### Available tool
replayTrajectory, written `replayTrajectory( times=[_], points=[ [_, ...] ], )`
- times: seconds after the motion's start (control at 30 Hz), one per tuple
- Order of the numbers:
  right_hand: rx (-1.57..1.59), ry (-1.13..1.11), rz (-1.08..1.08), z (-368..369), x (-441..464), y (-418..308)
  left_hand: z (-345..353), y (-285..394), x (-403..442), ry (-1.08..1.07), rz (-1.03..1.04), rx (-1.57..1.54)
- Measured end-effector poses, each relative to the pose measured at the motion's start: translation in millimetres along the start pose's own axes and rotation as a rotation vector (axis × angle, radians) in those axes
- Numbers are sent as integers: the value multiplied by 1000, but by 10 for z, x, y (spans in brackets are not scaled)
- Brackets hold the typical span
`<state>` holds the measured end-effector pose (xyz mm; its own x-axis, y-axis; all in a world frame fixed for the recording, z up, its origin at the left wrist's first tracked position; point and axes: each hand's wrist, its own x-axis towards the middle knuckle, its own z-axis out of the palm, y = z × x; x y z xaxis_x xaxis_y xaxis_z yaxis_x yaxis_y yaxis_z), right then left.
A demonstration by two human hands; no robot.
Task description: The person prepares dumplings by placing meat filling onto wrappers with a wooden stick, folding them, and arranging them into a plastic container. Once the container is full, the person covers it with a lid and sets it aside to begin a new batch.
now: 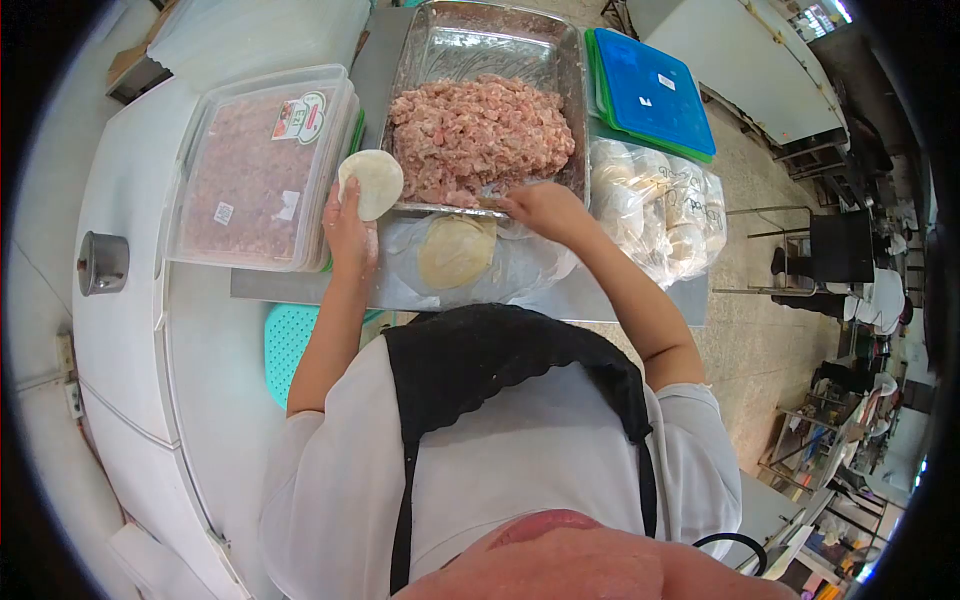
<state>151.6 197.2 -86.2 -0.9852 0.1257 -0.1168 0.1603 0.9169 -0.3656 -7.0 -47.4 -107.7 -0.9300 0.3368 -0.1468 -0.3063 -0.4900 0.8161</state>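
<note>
A round, pale dough wrapper (371,184) rests in my left hand (349,225), held up beside the left front corner of the metal tray. My right hand (548,210) is closed at the tray's front edge, around a small tool whose shape is mostly hidden. Pinkish minced meat filling (480,135) is heaped in the front part of the metal tray (583,70). Just in front of the tray, another round wrapper (457,252) lies on clear plastic (400,262).
To the left stands a lidded plastic box (255,170) of pinkish filling. Blue-lidded containers (655,90) and bagged round dough pieces (665,210) are on the right. A turquoise perforated basket (290,345) sits below the table edge, and a metal cup (103,263) is far left.
</note>
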Motion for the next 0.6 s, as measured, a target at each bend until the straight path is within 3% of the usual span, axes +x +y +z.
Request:
replayTrajectory(
  times=[0.03, 0.17, 0.23, 0.37, 0.43, 0.47, 0.53, 0.6],
  points=[
    [211, 12, 11, -43, -52, 61, 16, -33, 8, -2, 2, -1],
    [431, -26, 60, -179, -102, 246, 156, -118, 28, 80, 24, -27],
    [-130, 4, 118, -177, -25, 280, 202, -153, 98, 70, 24, -31],
    [-165, -27, 57, -6, -126, 235, 316, -228, 210, 24, 54, -10],
    [239, 19, -34, -78, -237, 364, 417, -240, 216, 6, 58, -4],
    [235, 24, -33, -114, -292, 405, 466, -250, 224, -19, 24, -22],
    [624, -48, 146, -175, -387, 456, 582, -297, 244, -42, -4, -48],
    [727, 11, 205, -397, -437, 331, 772, -379, 253, -201, -162, -135]
  ],
)
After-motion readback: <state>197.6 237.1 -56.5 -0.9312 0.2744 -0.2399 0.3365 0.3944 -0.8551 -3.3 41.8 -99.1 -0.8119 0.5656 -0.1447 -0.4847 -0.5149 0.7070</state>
